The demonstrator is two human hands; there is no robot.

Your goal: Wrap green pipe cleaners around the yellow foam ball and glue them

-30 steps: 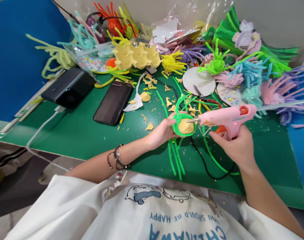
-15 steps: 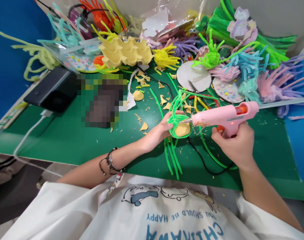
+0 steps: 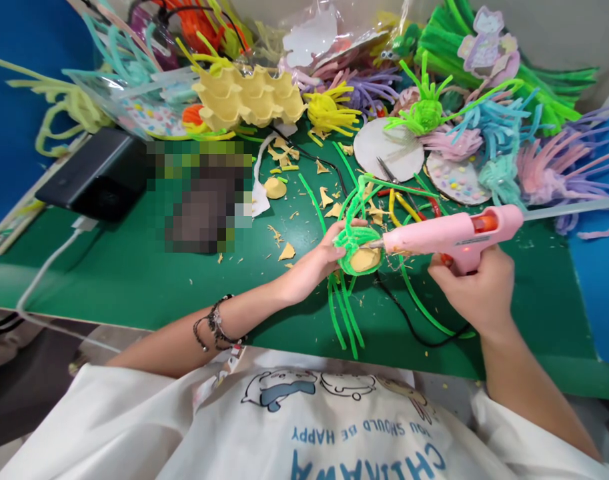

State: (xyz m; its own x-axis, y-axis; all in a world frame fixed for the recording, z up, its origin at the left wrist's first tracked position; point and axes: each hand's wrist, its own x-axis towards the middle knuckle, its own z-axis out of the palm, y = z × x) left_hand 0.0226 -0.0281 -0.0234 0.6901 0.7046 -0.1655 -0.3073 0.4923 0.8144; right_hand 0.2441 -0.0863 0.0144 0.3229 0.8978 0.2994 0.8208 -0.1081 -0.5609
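My left hand (image 3: 329, 253) holds a round green pipe-cleaner piece (image 3: 357, 238) with loose green strands hanging below and rising above it. Set into its near side is a tan cardboard disc (image 3: 365, 259). In my right hand (image 3: 479, 283) is a pink glue gun (image 3: 429, 233), with my fingers wrapped round its grip. Its metal nozzle touches or nearly touches the green piece by the disc's upper edge. A glue stick (image 3: 569, 206) sticks out of the gun's back end.
A yellow egg carton (image 3: 251, 100), a white disc (image 3: 388, 149), scissors (image 3: 391, 175) and many coloured pipe-cleaner pieces lie along the back. A black power bank (image 3: 97, 173) with a white cable sits at left. Cardboard scraps (image 3: 287, 251) are scattered mid-table. A black cord (image 3: 409, 327) runs below the gun.
The glue gun and my right hand have shifted very slightly to the right. The green piece stays in my left hand, and the view has moved a little.
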